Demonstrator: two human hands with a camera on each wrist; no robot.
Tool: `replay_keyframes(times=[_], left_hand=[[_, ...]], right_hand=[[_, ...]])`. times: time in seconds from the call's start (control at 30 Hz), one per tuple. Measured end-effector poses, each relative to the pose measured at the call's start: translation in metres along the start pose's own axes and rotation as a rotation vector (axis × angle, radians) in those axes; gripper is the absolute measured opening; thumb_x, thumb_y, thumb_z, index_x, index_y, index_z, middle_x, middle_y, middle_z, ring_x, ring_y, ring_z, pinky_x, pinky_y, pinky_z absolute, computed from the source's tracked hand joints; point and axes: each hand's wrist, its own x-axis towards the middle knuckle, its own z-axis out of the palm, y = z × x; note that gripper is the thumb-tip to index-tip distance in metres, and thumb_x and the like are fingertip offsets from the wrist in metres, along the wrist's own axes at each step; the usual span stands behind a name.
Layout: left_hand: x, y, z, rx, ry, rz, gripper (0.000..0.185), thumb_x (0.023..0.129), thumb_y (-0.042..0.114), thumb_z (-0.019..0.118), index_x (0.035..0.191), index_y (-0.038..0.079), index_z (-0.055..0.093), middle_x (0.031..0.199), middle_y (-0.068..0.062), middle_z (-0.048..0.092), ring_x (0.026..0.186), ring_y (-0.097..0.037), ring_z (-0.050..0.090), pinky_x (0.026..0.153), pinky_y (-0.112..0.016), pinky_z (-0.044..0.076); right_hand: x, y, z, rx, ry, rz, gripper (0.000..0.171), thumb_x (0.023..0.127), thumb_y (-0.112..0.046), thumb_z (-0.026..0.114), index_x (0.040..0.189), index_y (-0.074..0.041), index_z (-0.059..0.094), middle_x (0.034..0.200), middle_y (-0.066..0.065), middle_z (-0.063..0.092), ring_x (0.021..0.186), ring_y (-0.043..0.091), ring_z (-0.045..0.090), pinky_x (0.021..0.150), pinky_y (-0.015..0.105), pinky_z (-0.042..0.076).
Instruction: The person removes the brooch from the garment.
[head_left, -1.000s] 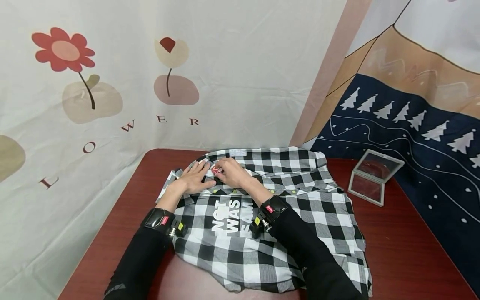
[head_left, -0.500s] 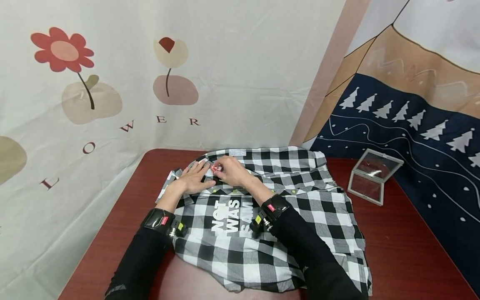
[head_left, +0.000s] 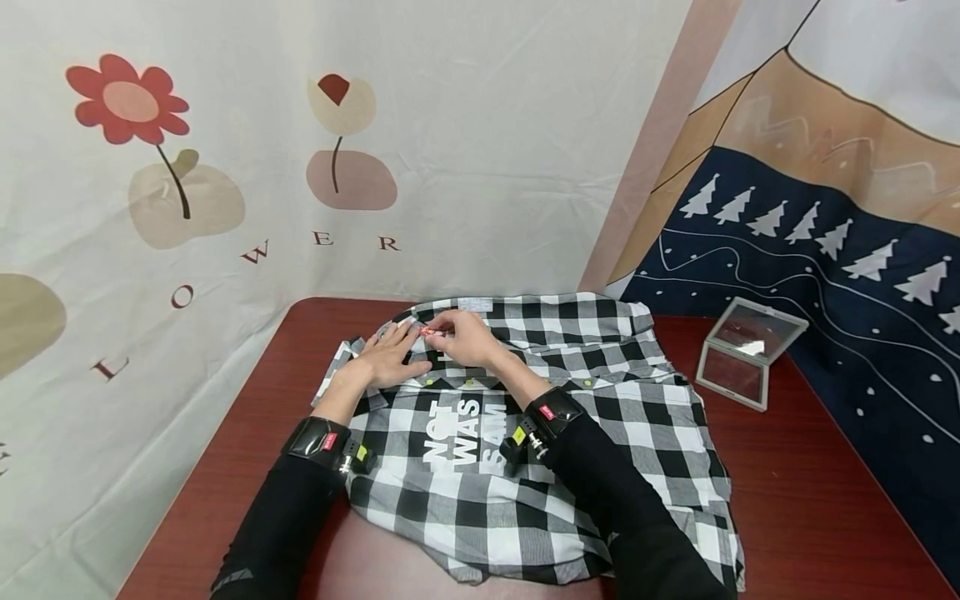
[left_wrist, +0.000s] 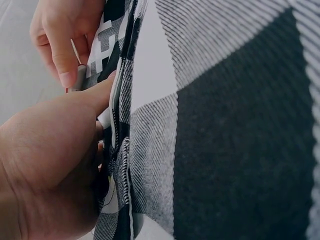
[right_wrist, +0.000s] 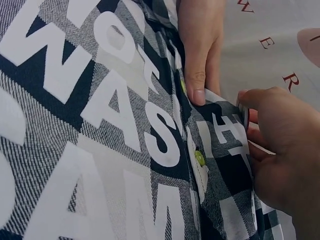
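A black-and-white checked shirt [head_left: 630,433] with white printed letters lies spread on the table. My left hand [head_left: 388,358] rests on its upper left part, fingers straight and thumb stretched out toward the button strip. Just right of it, my right hand [head_left: 467,342] pinches a small red-and-white pin badge [head_left: 431,332] between thumb and fingers, close over the cloth. In the left wrist view the badge [left_wrist: 79,77] shows edge-on, with a thin pin line above it. The right wrist view has my right fingers at the shirt's edge beside the printed letters; the badge is mostly hidden there.
A hinged, clear-lidded case [head_left: 750,354] stands open at the right of the red-brown table [head_left: 817,467]. Yellow-green buttons [right_wrist: 200,158] run along the shirt's front strip. Printed cloth backdrops [head_left: 487,167] hang behind the table.
My right hand has shifted slightly away from me and tilted the badge, so its face shows flatter now. The left hand has stayed in place on the shirt.
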Motion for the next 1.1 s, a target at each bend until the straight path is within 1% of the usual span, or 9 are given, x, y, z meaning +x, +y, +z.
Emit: replay_keyframes(times=[0.13,0.27,0.33,0.53,0.8,0.93,1.1], left_hand=[[0.0012,-0.0017,0.0008,0.003,-0.009,0.002,0.094,0.116,0.061,0.049,0.183,0.012,0.005,0.192,-0.015,-0.006,0.179,-0.042,-0.008,0.144,-0.070,-0.002],[0.0057,-0.0071,0.0042,0.008,-0.007,0.006,0.095,0.116,0.064,0.049,0.183,0.014,0.005,0.193,-0.013,-0.006,0.179,-0.041,-0.008,0.144,-0.070,-0.001],[0.0060,-0.0078,0.0048,-0.005,-0.003,0.008,0.095,0.115,0.064,0.050,0.183,0.014,0.005,0.193,-0.013,-0.005,0.179,-0.041,-0.008,0.144,-0.070,-0.001],[0.0049,-0.0077,0.0056,-0.026,0.016,0.017,0.094,0.115,0.062,0.051,0.183,0.013,0.007,0.193,-0.014,-0.004,0.179,-0.042,-0.007,0.143,-0.071,-0.002],[0.0044,-0.0072,0.0055,-0.020,0.031,0.017,0.095,0.115,0.062,0.052,0.183,0.013,0.008,0.193,-0.015,-0.002,0.179,-0.042,-0.006,0.143,-0.071,-0.001],[0.0033,-0.0063,0.0056,-0.015,0.036,0.014,0.094,0.115,0.063,0.051,0.183,0.013,0.009,0.193,-0.015,-0.001,0.179,-0.043,-0.005,0.143,-0.071,-0.001],[0.0008,-0.0045,0.0064,-0.022,0.045,0.012,0.094,0.115,0.062,0.052,0.183,0.013,0.009,0.193,-0.015,-0.001,0.179,-0.042,-0.005,0.143,-0.071,-0.001]], right_hand=[[-0.0003,-0.0001,-0.0008,0.071,-0.008,0.034,0.023,0.111,-0.028,0.075,0.124,-0.011,0.083,0.117,0.007,0.084,0.107,0.021,0.078,0.092,0.034,0.063],[-0.0012,0.0002,-0.0011,0.098,-0.010,0.043,0.023,0.111,-0.029,0.075,0.124,-0.012,0.084,0.118,0.007,0.084,0.106,0.020,0.078,0.088,0.030,0.062],[-0.0017,0.0007,-0.0011,0.110,-0.010,0.048,0.023,0.111,-0.029,0.075,0.124,-0.012,0.084,0.119,0.007,0.084,0.105,0.019,0.078,0.088,0.030,0.062],[-0.0022,0.0024,-0.0018,0.146,-0.018,0.058,0.025,0.111,-0.030,0.076,0.127,-0.012,0.084,0.122,0.007,0.084,0.107,0.018,0.077,0.090,0.031,0.063],[-0.0037,0.0002,-0.0060,0.187,-0.039,0.037,0.029,0.112,-0.024,0.071,0.132,-0.006,0.081,0.126,0.013,0.083,0.113,0.025,0.080,0.097,0.037,0.065],[-0.0040,0.0001,-0.0070,0.198,-0.047,0.040,0.031,0.113,-0.024,0.068,0.134,-0.006,0.081,0.127,0.014,0.084,0.114,0.025,0.080,0.096,0.035,0.065],[-0.0045,0.0011,-0.0074,0.216,-0.059,0.050,0.031,0.113,-0.025,0.066,0.135,-0.007,0.081,0.128,0.013,0.083,0.115,0.026,0.079,0.096,0.036,0.065]])
